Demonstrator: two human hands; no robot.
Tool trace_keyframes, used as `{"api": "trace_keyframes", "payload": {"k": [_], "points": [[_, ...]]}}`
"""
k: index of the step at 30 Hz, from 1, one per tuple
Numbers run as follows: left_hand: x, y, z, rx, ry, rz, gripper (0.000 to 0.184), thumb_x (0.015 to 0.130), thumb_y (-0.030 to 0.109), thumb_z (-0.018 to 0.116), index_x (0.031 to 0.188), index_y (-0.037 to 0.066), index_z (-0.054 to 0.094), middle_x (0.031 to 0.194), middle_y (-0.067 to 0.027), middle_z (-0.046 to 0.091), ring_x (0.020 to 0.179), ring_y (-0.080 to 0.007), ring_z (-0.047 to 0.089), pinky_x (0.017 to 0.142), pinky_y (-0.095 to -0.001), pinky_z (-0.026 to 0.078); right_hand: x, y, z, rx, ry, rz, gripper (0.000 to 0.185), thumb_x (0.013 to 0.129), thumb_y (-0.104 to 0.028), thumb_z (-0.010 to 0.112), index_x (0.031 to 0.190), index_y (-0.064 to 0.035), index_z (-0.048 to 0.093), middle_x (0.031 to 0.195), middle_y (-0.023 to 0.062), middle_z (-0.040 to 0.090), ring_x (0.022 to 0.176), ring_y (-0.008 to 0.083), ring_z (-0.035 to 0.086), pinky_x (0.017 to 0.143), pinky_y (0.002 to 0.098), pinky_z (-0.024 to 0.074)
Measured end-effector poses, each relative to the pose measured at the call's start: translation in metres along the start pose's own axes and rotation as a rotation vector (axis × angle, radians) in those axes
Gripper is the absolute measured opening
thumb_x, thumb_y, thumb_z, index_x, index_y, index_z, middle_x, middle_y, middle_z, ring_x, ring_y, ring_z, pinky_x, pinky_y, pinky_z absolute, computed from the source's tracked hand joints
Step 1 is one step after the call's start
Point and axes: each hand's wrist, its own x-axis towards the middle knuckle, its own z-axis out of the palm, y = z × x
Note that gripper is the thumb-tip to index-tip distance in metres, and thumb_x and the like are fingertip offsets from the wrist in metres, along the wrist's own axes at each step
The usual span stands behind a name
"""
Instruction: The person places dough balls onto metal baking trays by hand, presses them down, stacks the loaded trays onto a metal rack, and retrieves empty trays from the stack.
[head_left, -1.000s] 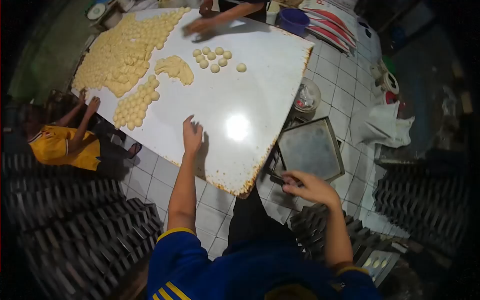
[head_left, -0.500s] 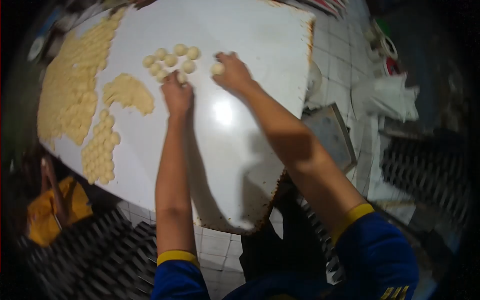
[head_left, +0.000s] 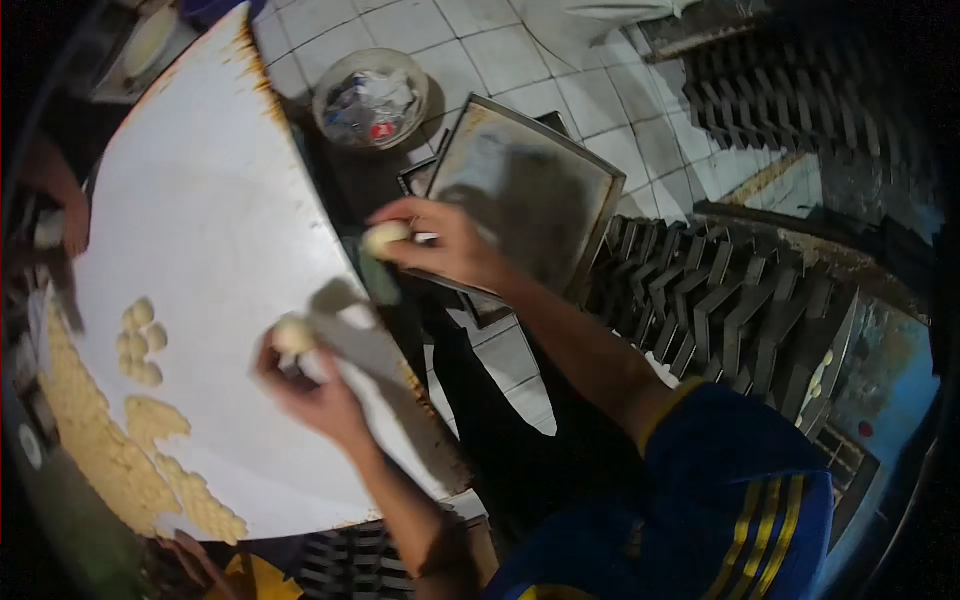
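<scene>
My left hand [head_left: 322,392] is closed around a pale dough ball [head_left: 293,336], held above the white table [head_left: 210,210]. A second dough ball [head_left: 386,240] sits between the fingers and thumb of my right hand [head_left: 448,242], past the table's rusty edge and close to a metal baking tray [head_left: 545,195]. On the table to the left lies a small cluster of dough balls [head_left: 138,342]. Near it are a flat piece of dough [head_left: 155,420], a group of balls [head_left: 205,500] and a large spread of dough [head_left: 95,430].
A round bin [head_left: 410,125] with plastic waste stands on the tiled floor beyond the table edge. Dark slatted racks [head_left: 700,290] are to the right. Another person's hand [head_left: 75,230] is at the table's far left, and a person in yellow [head_left: 262,580] shows at the bottom.
My view has swung right, toward the tray. Both hands have lifted from the table with a dough ball each, and my right hand has moved out over the table's edge.
</scene>
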Motion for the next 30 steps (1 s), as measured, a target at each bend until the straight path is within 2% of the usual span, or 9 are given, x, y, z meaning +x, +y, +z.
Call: {"api": "trace_keyframes", "payload": {"k": [1, 5, 11, 13, 17, 20, 23, 28, 30], "points": [[-0.023, 0.007, 0.047, -0.088, -0.123, -0.058, 0.042, 0.097, 0.006, 0.078, 0.135, -0.002, 0.062, 0.134, -0.0150, 0.063, 0.123, -0.0263, 0.063, 0.108, -0.0409, 0.053, -0.014, 0.035, -0.059, -0.399, 0.096, -0.180, 0.038, 0.097, -0.014, 0.085, 0.132, -0.0034, 0.072, 0.120, 0.0098, 0.079, 0.109, 0.0169, 0.076, 0.094, 0.0344, 0.0612], [-0.064, -0.059, 0.244, -0.200, -0.676, -0.118, 0.046, 0.094, -0.001, 0.078, 0.137, 0.007, 0.064, 0.139, -0.0106, 0.065, 0.126, -0.0238, 0.065, 0.105, -0.0384, 0.057, -0.052, 0.162, -0.250, -0.493, 0.457, -0.043, 0.047, 0.091, -0.020, 0.089, 0.132, -0.0047, 0.072, 0.120, 0.0115, 0.079, 0.109, 0.0205, 0.076, 0.095, 0.0362, 0.0613], [-0.033, -0.196, 0.441, 0.191, -0.872, 0.270, 0.053, 0.081, -0.002, 0.076, 0.132, 0.002, 0.067, 0.127, -0.0206, 0.064, 0.119, -0.0443, 0.062, 0.107, -0.0488, 0.052, -0.016, 0.230, -0.383, -0.921, 0.621, 0.030, 0.046, 0.086, -0.017, 0.089, 0.129, -0.0067, 0.074, 0.124, 0.0147, 0.072, 0.111, 0.0334, 0.074, 0.096, 0.0432, 0.0613], [-0.023, -0.204, 0.470, 0.299, -0.900, 0.400, 0.055, 0.081, -0.002, 0.076, 0.135, 0.003, 0.065, 0.130, -0.0219, 0.062, 0.121, -0.0453, 0.060, 0.108, -0.0511, 0.051, -0.006, 0.229, -0.394, -0.993, 0.619, -0.169, 0.040, 0.089, -0.014, 0.087, 0.127, -0.0087, 0.075, 0.120, 0.0114, 0.072, 0.103, 0.0318, 0.077, 0.089, 0.0448, 0.0651], [-0.016, -0.233, 0.497, 0.425, -0.913, 0.564, 0.056, 0.083, 0.001, 0.076, 0.138, 0.007, 0.064, 0.132, -0.0214, 0.061, 0.124, -0.0484, 0.056, 0.110, -0.0536, 0.049, -0.001, 0.238, -0.397, -1.075, 0.551, -0.141, 0.042, 0.086, -0.013, 0.088, 0.126, -0.0115, 0.076, 0.123, 0.0108, 0.069, 0.107, 0.0330, 0.075, 0.091, 0.0462, 0.0642], [-0.015, -0.235, 0.496, 0.457, -0.958, 0.584, 0.061, 0.082, 0.000, 0.073, 0.141, 0.012, 0.063, 0.137, -0.0205, 0.059, 0.123, -0.0471, 0.054, 0.111, -0.0560, 0.047, -0.003, 0.236, -0.398, -1.166, 0.496, -0.142, 0.051, 0.084, -0.016, 0.089, 0.133, -0.0160, 0.073, 0.128, 0.0099, 0.066, 0.123, 0.0326, 0.068, 0.099, 0.0475, 0.0612], [-0.024, -0.222, 0.491, 0.500, -0.940, 0.669, 0.069, 0.085, 0.006, 0.073, 0.152, 0.013, 0.057, 0.149, -0.0218, 0.054, 0.134, -0.0486, 0.050, 0.118, -0.0569, 0.043, -0.008, 0.222, -0.390, -1.246, 0.464, -0.047, 0.065, 0.084, -0.021, 0.090, 0.145, -0.0193, 0.066, 0.139, 0.0103, 0.061, 0.138, 0.0311, 0.058, 0.110, 0.0500, 0.0547], [-0.033, -0.245, 0.500, 0.575, -0.949, 0.833, 0.079, 0.107, 0.039, 0.057, 0.173, 0.003, 0.030, 0.179, -0.0188, 0.032, 0.164, -0.0441, 0.029, 0.134, -0.0601, 0.026, -0.007, 0.241, -0.393, -1.449, 0.268, -0.227, 0.082, 0.101, -0.042, 0.074, 0.168, -0.0068, 0.043, 0.174, 0.0147, 0.040, 0.160, 0.0316, 0.039, 0.134, 0.0488, 0.0303], [-0.034, -0.260, 0.502, 0.625, -0.953, 0.854, 0.079, 0.109, 0.039, 0.055, 0.174, 0.005, 0.029, 0.180, -0.0180, 0.030, 0.166, -0.0428, 0.027, 0.134, -0.0602, 0.024, -0.008, 0.252, -0.399, -1.516, 0.207, -0.200, 0.082, 0.105, -0.045, 0.069, 0.169, -0.0041, 0.039, 0.177, 0.0152, 0.035, 0.164, 0.0313, 0.034, 0.136, 0.0485, 0.0262]]}}
